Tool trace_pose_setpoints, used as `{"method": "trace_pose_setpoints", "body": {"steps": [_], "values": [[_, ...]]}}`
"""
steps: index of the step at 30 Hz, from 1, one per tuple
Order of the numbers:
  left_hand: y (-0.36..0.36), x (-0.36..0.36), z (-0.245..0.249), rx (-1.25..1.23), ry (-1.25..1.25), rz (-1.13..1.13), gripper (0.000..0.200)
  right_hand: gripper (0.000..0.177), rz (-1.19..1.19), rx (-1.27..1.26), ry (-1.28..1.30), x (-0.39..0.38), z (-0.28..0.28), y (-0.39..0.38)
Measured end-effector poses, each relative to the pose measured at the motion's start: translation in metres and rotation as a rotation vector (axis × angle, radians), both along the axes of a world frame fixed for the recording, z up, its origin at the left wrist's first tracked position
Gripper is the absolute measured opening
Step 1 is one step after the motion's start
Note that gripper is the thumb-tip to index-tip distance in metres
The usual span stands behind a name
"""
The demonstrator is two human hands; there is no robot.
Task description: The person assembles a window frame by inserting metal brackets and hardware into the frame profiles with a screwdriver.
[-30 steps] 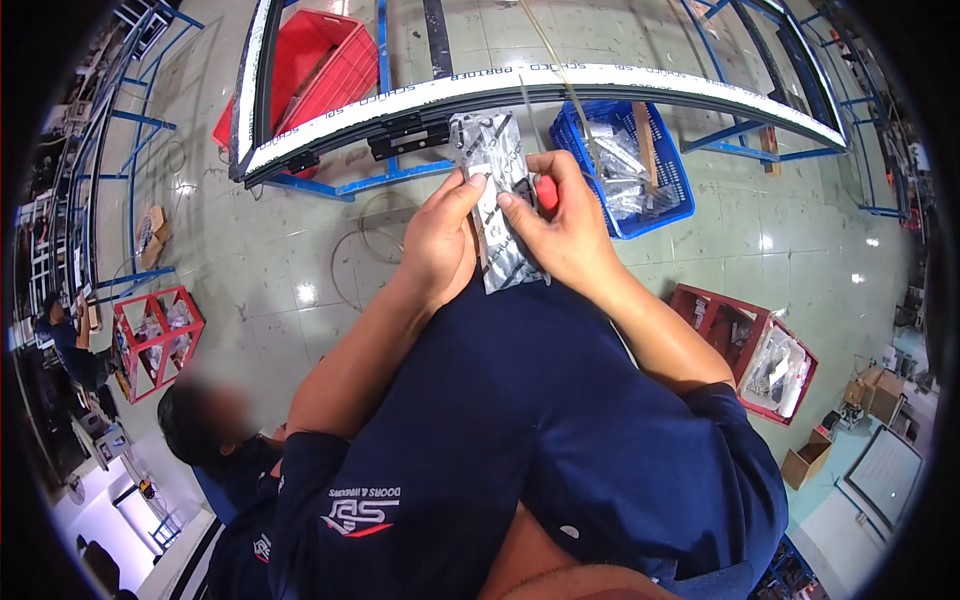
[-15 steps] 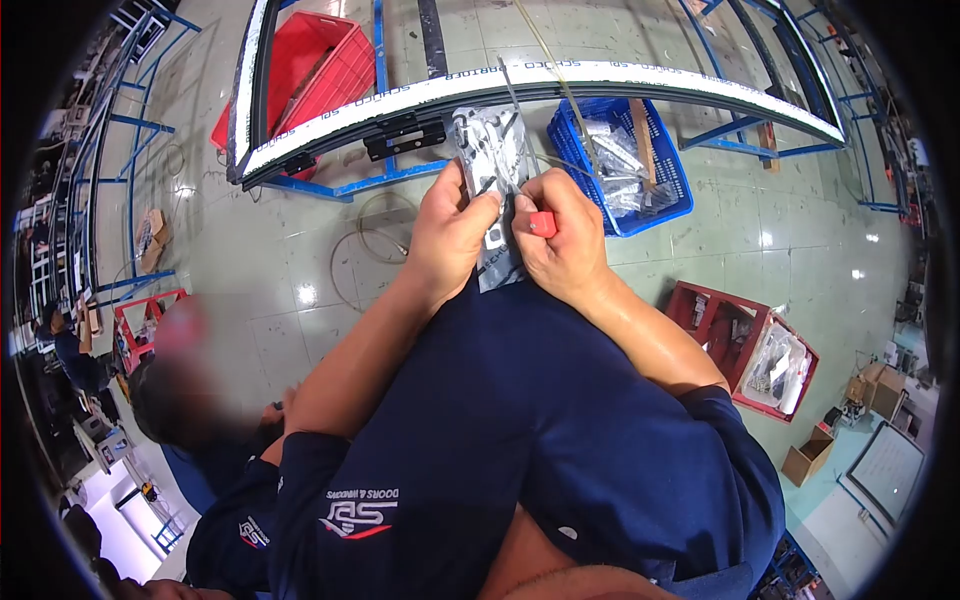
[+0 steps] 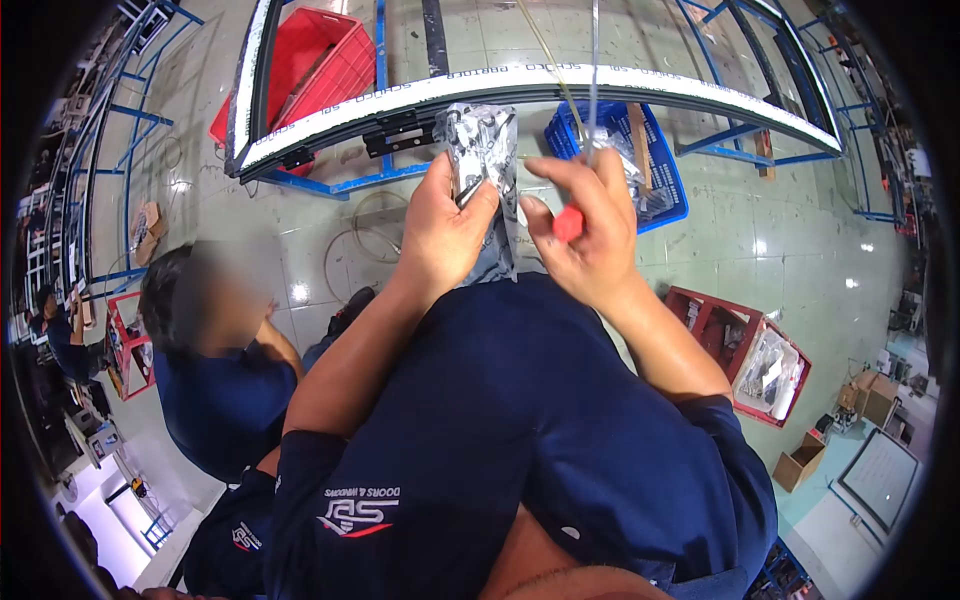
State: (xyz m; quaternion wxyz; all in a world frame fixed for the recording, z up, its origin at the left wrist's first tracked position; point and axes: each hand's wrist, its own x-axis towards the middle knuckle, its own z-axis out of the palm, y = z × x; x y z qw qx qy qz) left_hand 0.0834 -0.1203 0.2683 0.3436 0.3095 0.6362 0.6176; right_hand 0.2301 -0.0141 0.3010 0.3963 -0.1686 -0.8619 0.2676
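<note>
My left hand (image 3: pixel 438 228) is closed on a clear plastic bag (image 3: pixel 480 140) of metal and dark parts, thumb pressed on its front. The bag hangs upright before my chest, its lower end close to my shirt. To its right, my right hand (image 3: pixel 598 245) holds a screwdriver (image 3: pixel 568 224) by the red handle, long thin shaft pointing up and away. The thumb and index finger of that hand reach toward the bag, with a small gap between. Just beyond the bag runs a window frame (image 3: pixel 345 115) with white printed tape and a black fitting (image 3: pixel 400 141).
A blue crate (image 3: pixel 672 185) with bagged parts and a wooden strip stands under the frame at right. Red crates (image 3: pixel 345 55) lie at upper left. A red box (image 3: pixel 690 300) sits at lower right. Another person (image 3: pixel 225 400) is close on my left; a hose (image 3: pixel 335 262) loops across the floor.
My right hand has moved right, off the bag, its fingers loosening and the screwdriver swinging more upright. The bag stays in my left hand. The person at left has shifted upward in view.
</note>
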Motion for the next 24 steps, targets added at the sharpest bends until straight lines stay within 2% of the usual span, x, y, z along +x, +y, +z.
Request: {"method": "trace_pose_setpoints", "body": {"steps": [3,5,7,9,11,15,24], "values": [[0.000,0.003,0.008,-0.060,0.062,-0.054,0.036,0.040,0.009,0.009,-0.123,-0.011,0.004,0.008],[-0.001,0.005,0.005,-0.033,-0.016,-0.079,0.040,0.040,-0.008,-0.049,-0.192,-0.012,0.009,0.005],[-0.001,0.008,0.007,-0.067,0.105,-0.060,0.038,0.035,-0.047,-0.137,-0.325,-0.012,0.013,0.003],[-0.002,0.011,-0.001,-0.044,0.127,-0.054,0.043,0.031,-0.069,-0.127,-0.389,-0.012,0.013,0.000],[-0.003,0.015,0.004,-0.073,0.388,-0.017,0.050,0.028,-0.105,-0.081,-0.429,-0.014,0.010,-0.001],[-0.004,0.017,0.005,-0.079,0.400,-0.015,0.054,0.027,-0.128,0.022,-0.458,-0.018,0.002,-0.002],[-0.006,0.012,0.006,-0.142,0.437,-0.113,0.070,0.032,-0.030,0.255,-0.221,-0.018,-0.013,0.007]]}}
